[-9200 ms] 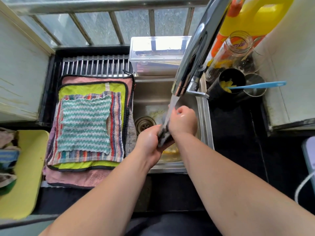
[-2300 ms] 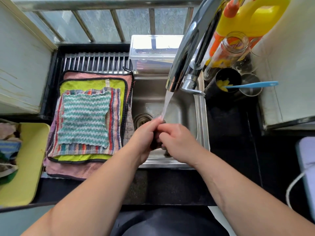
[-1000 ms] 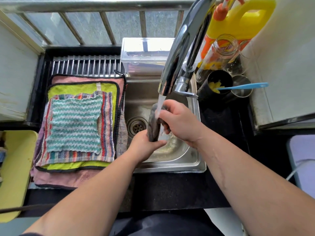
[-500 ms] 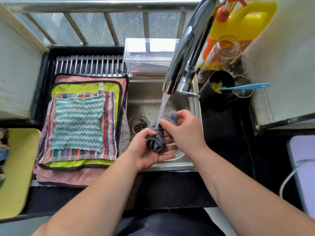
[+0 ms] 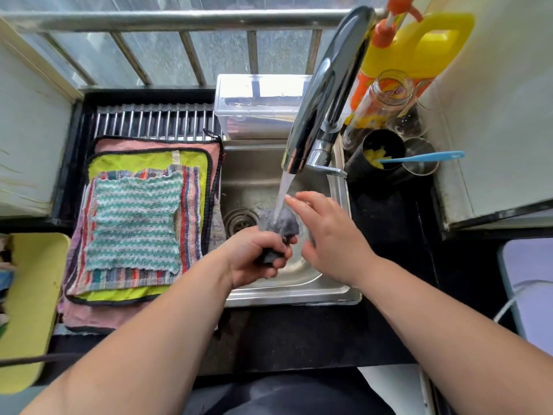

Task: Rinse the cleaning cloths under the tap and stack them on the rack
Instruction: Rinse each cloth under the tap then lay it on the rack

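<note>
A black countertop (image 5: 299,339) surrounds one small stainless sink (image 5: 293,298) set below a window with metal bars (image 5: 191,58). One chrome tap (image 5: 323,94) arches over the basin, and its water stream (image 5: 282,191) is running.

The person's left hand (image 5: 254,259) is curled tightly around a bunched dark grey cloth (image 5: 286,224), which it holds over the basin directly under the stream. The right hand (image 5: 332,235) hovers just beside the cloth with its fingers straight and spread, gripping nothing.

On the steel-rod rack (image 5: 155,121) to the left of the sink, four cloths lie stacked flat: a pink cloth (image 5: 89,316) at the bottom, then a yellow-green cloth (image 5: 134,163), a striped cloth (image 5: 188,205) and a teal zigzag cloth (image 5: 134,223) on top.

Behind the sink stands one clear plastic box (image 5: 260,106). To the right of the tap are one yellow jug (image 5: 419,46), one glass jar (image 5: 383,100), one black cup (image 5: 380,151) and one steel cup (image 5: 420,166). A yellow tray (image 5: 33,295) sits at the far left.
</note>
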